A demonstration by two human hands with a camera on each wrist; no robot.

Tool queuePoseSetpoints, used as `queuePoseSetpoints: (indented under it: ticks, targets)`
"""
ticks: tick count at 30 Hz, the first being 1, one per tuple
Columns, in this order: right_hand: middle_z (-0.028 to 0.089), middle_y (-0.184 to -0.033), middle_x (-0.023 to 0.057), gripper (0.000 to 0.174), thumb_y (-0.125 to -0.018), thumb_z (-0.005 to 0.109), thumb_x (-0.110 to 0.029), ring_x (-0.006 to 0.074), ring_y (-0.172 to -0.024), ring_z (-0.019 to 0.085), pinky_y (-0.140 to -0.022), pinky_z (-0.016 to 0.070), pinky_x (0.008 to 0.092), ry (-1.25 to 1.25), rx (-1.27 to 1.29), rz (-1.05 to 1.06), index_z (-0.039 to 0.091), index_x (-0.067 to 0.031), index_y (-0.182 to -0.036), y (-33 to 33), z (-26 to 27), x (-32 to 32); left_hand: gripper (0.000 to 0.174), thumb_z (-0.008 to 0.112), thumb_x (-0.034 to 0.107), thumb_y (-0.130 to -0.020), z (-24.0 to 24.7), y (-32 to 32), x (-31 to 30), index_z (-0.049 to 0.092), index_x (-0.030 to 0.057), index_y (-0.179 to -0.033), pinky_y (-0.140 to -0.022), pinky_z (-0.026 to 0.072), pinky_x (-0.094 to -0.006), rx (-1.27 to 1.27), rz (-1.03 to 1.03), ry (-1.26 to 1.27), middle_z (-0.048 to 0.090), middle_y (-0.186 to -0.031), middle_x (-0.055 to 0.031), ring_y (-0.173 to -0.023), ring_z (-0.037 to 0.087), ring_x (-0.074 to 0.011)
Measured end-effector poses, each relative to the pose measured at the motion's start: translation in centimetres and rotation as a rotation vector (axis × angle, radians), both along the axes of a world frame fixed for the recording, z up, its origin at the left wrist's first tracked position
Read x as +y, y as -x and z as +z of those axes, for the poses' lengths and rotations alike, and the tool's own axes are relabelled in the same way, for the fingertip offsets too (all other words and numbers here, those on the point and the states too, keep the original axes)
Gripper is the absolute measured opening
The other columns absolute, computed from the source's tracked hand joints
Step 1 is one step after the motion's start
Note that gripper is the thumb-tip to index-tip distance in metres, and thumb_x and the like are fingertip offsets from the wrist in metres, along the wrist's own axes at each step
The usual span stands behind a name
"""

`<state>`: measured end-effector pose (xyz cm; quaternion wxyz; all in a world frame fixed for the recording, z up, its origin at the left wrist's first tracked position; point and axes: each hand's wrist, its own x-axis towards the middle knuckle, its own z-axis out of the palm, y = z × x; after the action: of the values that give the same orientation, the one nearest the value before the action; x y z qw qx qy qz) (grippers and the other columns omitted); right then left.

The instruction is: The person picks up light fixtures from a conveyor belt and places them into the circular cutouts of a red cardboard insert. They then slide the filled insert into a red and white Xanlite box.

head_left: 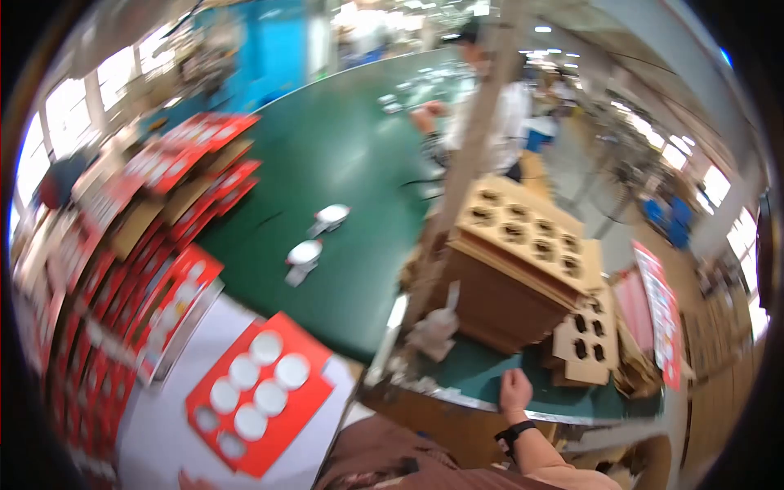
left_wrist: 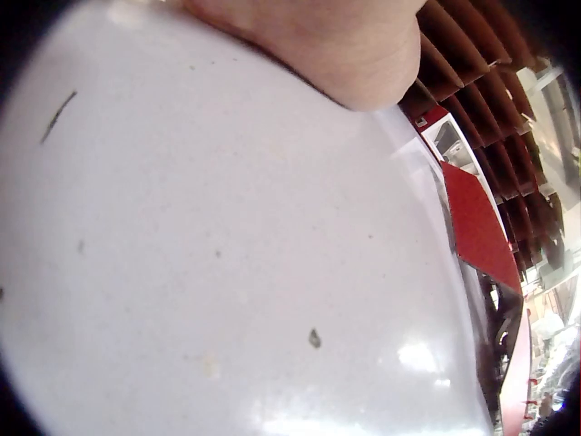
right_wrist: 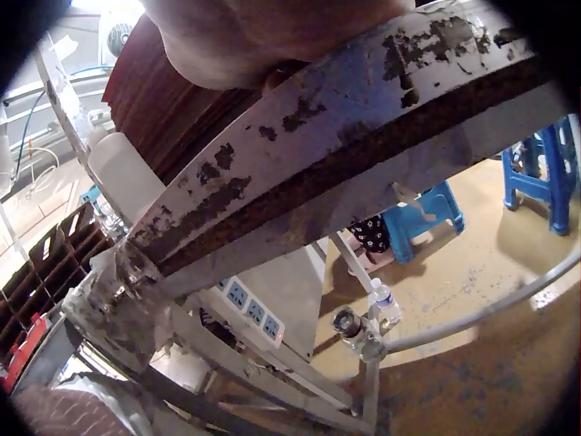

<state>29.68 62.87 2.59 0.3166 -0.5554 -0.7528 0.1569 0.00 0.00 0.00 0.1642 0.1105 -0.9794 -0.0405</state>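
Note:
On a white board (head_left: 159, 420) lies a red card (head_left: 282, 437) with several round white discs (head_left: 265, 348). Just below it, at the bottom edge of the head view, shows part of my left hand (head_left: 194, 482), relaxed and holding nothing visible. In the left wrist view the heel of that hand (left_wrist: 340, 50) is over the white surface (left_wrist: 209, 236). My right hand (head_left: 514, 394), loosely curled and with a black band at the wrist, rests at the green table's near edge. The right wrist view shows its underside (right_wrist: 263, 36) at the worn metal edge (right_wrist: 300, 136); its fingers are hidden.
Stacked red trays (head_left: 106, 294) stand at left. Two white items (head_left: 304, 251) lie on the long green table (head_left: 314, 139). Brown cartons with cut-outs (head_left: 506, 278) stand beyond my right hand, past an upright post (head_left: 469, 155). A person (head_left: 498, 122) is across the table.

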Motion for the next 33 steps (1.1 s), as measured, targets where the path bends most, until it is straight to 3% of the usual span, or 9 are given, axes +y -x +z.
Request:
queuePoseSetpoints:
  ticks: [4,5,11,14,16,21,24,29,33]
  targets:
    - [0.048,-0.057,0.0076,0.025,-0.089,0.053,-0.017,0.0155,-0.053,0.049,-0.050,0.0387,0.0320,0.081,0.112,0.121,0.050,-0.0020,-0.069,-1.4,-1.7,1.4,0.044,0.044,0.007,-0.078,1.3,-1.1,1.7,0.048,-0.0023,-0.121,-0.101,0.0332,-0.0426,0.042,-0.009,-0.019,0.048,-0.125,-0.0175,-0.117,0.044,-0.0333]
    - [0.048,-0.056,0.0009,0.026,-0.090,0.052,-0.016,0.0085,-0.051,0.047,-0.046,0.0368,0.0247,0.327,0.343,0.175,0.051,-0.0032,-0.068,-1.3,-0.4,1.4,0.044,0.045,0.006,-0.078,0.5,-1.0,1.5,0.049,-0.0014,-0.121,-0.101,0.0331,-0.0424,0.060,-0.006,-0.027,0.049,-0.125,-0.0161,-0.118,0.044,-0.0322]
    - [0.054,-0.062,0.0003,0.018,-0.090,0.053,-0.014,0.0054,-0.052,0.048,-0.046,0.0374,0.0193,0.662,0.448,0.576,0.058,-0.0031,-0.076,7.9,11.2,-6.9,0.043,0.046,0.005,-0.076,1.9,-1.0,2.4,0.050,0.0034,-0.120,-0.099,0.0346,-0.0430,0.042,0.022,-0.013,0.049,-0.124,-0.0138,-0.118,0.044,-0.0302]
    - [0.058,-0.072,0.0001,0.014,-0.090,0.056,-0.015,0.0058,-0.063,0.052,-0.055,0.0414,0.0200,0.866,0.360,0.865,0.061,-0.0019,-0.088,15.6,13.0,-10.6,0.044,0.045,0.004,-0.076,1.7,-1.0,2.2,0.050,0.0045,-0.120,-0.098,0.0351,-0.0435,0.040,0.022,0.011,0.049,-0.124,-0.0129,-0.118,0.044,-0.0309]
    - [0.061,-0.078,0.0040,0.019,-0.088,0.057,-0.014,0.0104,-0.071,0.056,-0.066,0.0469,0.0247,0.657,0.205,1.020,0.061,0.0013,-0.098,22.0,12.4,-11.0,0.044,0.046,0.004,-0.075,2.2,-1.1,2.9,0.050,0.0044,-0.120,-0.098,0.0351,-0.0437,0.035,0.030,-0.004,0.049,-0.124,-0.0128,-0.118,0.044,-0.0311]
    - [0.058,-0.110,0.0172,0.047,-0.078,0.068,-0.023,0.0258,-0.097,0.060,-0.084,0.0481,0.0346,0.313,0.152,0.952,0.054,-0.0001,-0.116,40.4,4.0,-4.3,0.046,0.047,0.003,-0.072,2.1,-1.1,2.3,0.051,0.0042,-0.119,-0.098,0.0350,-0.0451,0.033,0.017,-0.039,0.049,-0.125,-0.0126,-0.118,0.043,-0.0314]
    - [0.050,-0.124,0.0202,0.068,-0.071,0.073,-0.032,0.0355,-0.115,0.048,-0.097,0.0397,0.0407,0.084,-0.172,0.818,0.046,-0.0058,-0.128,46.9,5.9,-2.6,0.048,0.049,0.001,-0.074,1.4,-1.2,1.8,0.050,0.0026,-0.122,-0.095,0.0391,-0.0418,0.054,0.011,0.008,0.049,-0.125,-0.0142,-0.116,0.047,-0.0283]
    - [0.053,-0.121,0.0194,0.075,-0.066,0.077,-0.031,0.0331,-0.113,0.051,-0.096,0.0410,0.0373,0.258,-0.359,0.886,0.046,-0.0033,-0.128,52.4,4.0,1.2,0.042,0.052,0.018,-0.080,5.6,-1.2,3.8,0.053,0.0111,-0.121,-0.094,0.0374,-0.0460,0.004,-0.005,0.003,0.051,-0.125,-0.0112,-0.114,0.048,-0.0289]
    - [0.061,-0.108,0.0162,0.069,-0.063,0.080,-0.027,0.0266,-0.099,0.060,-0.086,0.0472,0.0336,0.426,-0.315,1.017,0.052,0.0014,-0.119,52.2,4.0,1.6,0.042,0.051,0.014,-0.077,5.8,-1.1,4.2,0.055,0.0103,-0.119,-0.093,0.0373,-0.0461,0.016,-0.007,0.006,0.052,-0.124,-0.0119,-0.114,0.048,-0.0303]
